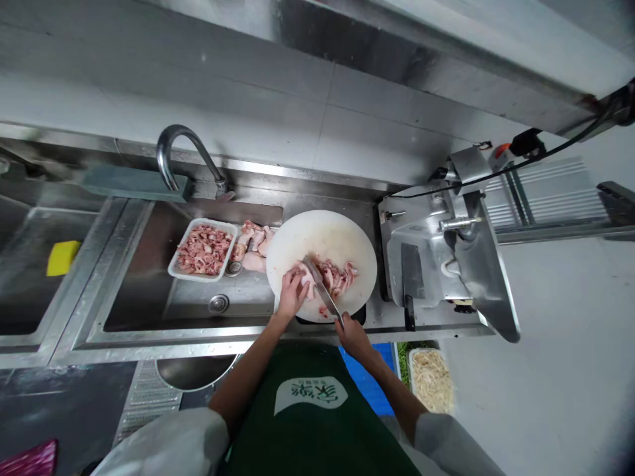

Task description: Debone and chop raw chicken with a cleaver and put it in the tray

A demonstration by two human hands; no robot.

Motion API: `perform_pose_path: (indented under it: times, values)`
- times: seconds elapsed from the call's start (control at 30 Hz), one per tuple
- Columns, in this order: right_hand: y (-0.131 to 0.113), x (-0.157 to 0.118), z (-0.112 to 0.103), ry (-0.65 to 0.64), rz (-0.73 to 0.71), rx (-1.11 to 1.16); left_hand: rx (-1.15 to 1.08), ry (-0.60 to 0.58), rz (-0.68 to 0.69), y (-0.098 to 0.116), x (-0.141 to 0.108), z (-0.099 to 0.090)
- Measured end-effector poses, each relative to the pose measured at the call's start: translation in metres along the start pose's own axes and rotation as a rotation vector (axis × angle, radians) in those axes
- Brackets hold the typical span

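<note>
My right hand [353, 334] is wrapped round the handle of a knife [321, 283], whose blade rests against raw meat on a round white cutting board [292, 235]. Left of the blade, my left hand [292, 291] presses a pale piece of meat [308, 281] on the board, fingers bent. Cut strips of pink meat [340, 277] lie in a pile just right of the blade. In the sink beside the board are larger raw pieces with skin [255, 248] and a white basket [173, 270] of small cut meat [204, 249].
A curved faucet [191, 135] rises behind the sink [143, 291]. A cleaver [411, 271] lies on a metal slicing machine [454, 251] at the right. Far left is a yellow sponge [63, 258]. Below the counter stands a container of pale shreds [431, 380].
</note>
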State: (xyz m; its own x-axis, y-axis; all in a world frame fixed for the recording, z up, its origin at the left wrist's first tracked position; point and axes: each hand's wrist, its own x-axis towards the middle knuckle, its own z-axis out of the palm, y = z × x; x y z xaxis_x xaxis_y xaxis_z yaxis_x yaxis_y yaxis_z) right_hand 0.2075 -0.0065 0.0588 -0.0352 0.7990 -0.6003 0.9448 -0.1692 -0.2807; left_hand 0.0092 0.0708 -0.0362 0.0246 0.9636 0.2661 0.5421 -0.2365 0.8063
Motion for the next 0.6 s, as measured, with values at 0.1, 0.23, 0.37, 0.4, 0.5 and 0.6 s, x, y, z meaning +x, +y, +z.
perform_pose_path:
  times: [0.1, 0.23, 0.37, 0.4, 0.5, 0.6]
  values:
    - [-0.002, -0.002, -0.002, -0.007, 0.031, -0.023, -0.003, 0.004, 0.010, 0.000, -0.002, -0.005]
    - [-0.021, 0.015, -0.013, 0.114, -0.057, -0.001, -0.022, 0.124, -0.009, 0.005, -0.010, -0.024]
    - [-0.038, 0.018, -0.011, 0.216, -0.126, -0.025, 0.020, 0.341, -0.087, 0.002, -0.039, -0.060]
    - [-0.041, 0.018, -0.009, 0.227, -0.146, -0.035, 0.041, 0.372, -0.106, 0.000, -0.049, -0.069]
    - [-0.047, 0.018, -0.007, 0.239, -0.176, -0.073, 0.098, 0.430, -0.152, -0.009, -0.079, -0.092]
    - [-0.046, 0.014, -0.022, 0.287, -0.238, -0.084, 0.143, 0.456, -0.179, -0.018, -0.107, -0.103]
